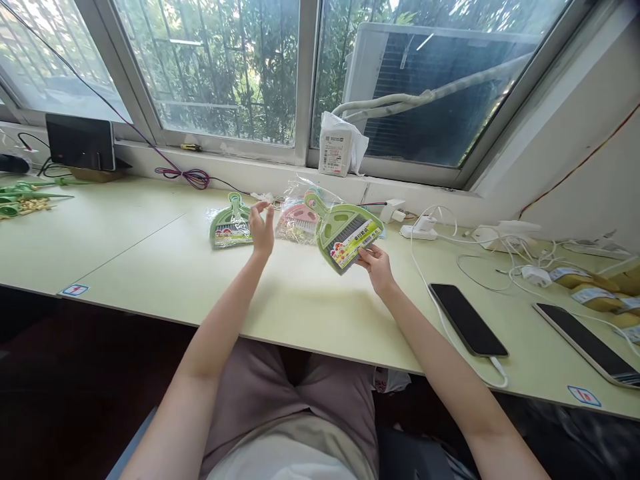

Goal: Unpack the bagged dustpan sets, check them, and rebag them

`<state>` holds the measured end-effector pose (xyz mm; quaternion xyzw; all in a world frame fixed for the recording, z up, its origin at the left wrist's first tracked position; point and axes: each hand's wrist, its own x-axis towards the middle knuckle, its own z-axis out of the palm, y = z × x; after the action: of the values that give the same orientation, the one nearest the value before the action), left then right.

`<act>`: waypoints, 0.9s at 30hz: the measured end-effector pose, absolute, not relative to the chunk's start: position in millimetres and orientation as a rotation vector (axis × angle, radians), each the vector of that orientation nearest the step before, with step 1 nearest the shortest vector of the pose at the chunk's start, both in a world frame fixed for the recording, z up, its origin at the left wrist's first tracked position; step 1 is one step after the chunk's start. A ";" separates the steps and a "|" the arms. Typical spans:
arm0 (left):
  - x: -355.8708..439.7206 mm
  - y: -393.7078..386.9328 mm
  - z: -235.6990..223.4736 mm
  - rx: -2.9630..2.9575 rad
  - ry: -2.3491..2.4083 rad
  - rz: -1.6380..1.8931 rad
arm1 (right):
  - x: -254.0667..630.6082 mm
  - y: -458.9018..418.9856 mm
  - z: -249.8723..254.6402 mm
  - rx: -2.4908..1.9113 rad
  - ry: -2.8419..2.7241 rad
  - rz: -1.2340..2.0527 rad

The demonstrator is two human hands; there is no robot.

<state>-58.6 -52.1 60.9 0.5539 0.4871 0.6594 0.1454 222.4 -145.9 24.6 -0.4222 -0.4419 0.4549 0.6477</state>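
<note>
My right hand (377, 268) grips the lower right edge of a green dustpan and brush set (345, 233), its thumb on the printed label. The set is tilted above the table, handle up and to the left. My left hand (262, 230) is raised to its left, fingers loosely curled and apart from the thumb, with nothing visible between them. Behind the left hand lies a second green dustpan and brush set (231, 225) in clear wrap, partly covered by the fingers. Between the hands, a pink dustpan set (299, 219) in clear plastic lies farther back, partly hidden by the held one.
A phone (469, 319) on a white cable and another dark-screened device (590, 343) lie at the right, near tangled chargers (500, 240). A white box (336, 147) stands on the sill. A tablet (80, 142) and green plastic pieces (20, 195) are at the left.
</note>
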 end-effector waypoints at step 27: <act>-68.1 -62.6 69.3 1.513 0.748 0.982 | 217.4 -150.1 31.0 -1.057 -1.322 1.170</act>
<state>-68.1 -62.6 69.3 0.6419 0.3172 0.4165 0.5602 217.4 -150.1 31.0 -0.4402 -0.5504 0.4871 0.5157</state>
